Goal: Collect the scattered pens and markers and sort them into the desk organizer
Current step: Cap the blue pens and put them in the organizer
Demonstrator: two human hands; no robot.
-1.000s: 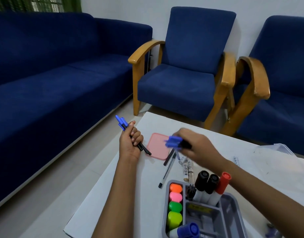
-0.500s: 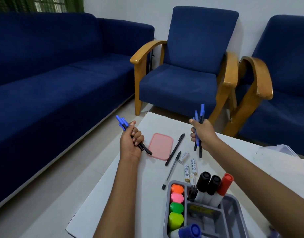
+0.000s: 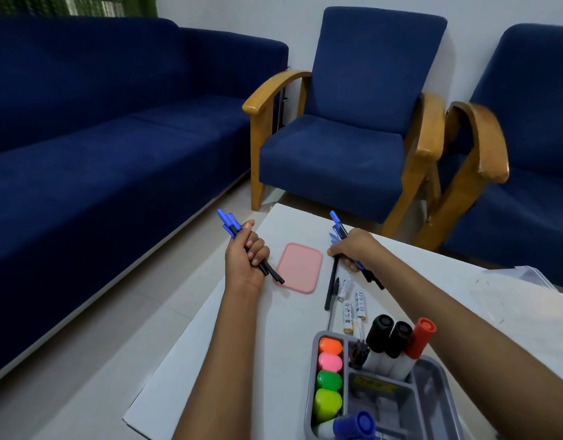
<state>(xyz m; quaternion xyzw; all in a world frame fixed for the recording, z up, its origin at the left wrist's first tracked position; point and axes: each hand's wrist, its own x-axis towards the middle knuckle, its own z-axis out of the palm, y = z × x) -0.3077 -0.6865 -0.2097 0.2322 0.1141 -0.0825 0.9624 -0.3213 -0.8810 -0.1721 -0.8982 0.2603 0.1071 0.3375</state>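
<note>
Fingers (image 3: 256,249) around blue-capped pens (image 3: 229,224)

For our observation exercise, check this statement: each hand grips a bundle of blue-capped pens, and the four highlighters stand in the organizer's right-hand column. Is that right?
Not quite. The head view shows the highlighters in the left-hand column of the organizer, not the right. The rest stands: the left hand and the right hand each grip a bundle of blue-capped pens.

Both forearms extend forward, bare. The left hand (image 3: 246,261) is raised, fingers (image 3: 257,249) curled closed around what it grips, palm facing right. The right hand (image 3: 353,246) is lowered, knuckles up, fingers curled under.
</note>
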